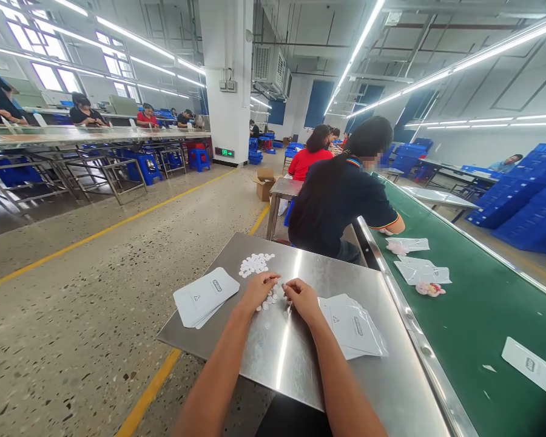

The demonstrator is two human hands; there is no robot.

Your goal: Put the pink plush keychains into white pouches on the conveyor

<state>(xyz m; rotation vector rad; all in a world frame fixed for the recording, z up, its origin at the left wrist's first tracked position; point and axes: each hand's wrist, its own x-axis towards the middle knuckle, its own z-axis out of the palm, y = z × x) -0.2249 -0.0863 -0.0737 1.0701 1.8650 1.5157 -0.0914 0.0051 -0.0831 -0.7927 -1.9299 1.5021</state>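
My left hand [260,287] and my right hand [301,296] rest close together on a steel table [295,364], fingers curled over a scatter of small white round discs [273,298]. Whether either hand pinches a disc is hidden by the fingers. A denser pile of white discs [255,264] lies just beyond my left hand. A stack of flat white pouches [204,296] lies to the left of my left hand. Another fanned stack of white pouches [355,326] lies right beside my right hand.
A green conveyor belt [473,315] runs along the table's right side, carrying white pouches [422,272] and a pink item [430,289]. A person in a dark shirt [341,194] sits just ahead. Blue crates [528,194] stand far right; speckled floor with yellow lines lies left.
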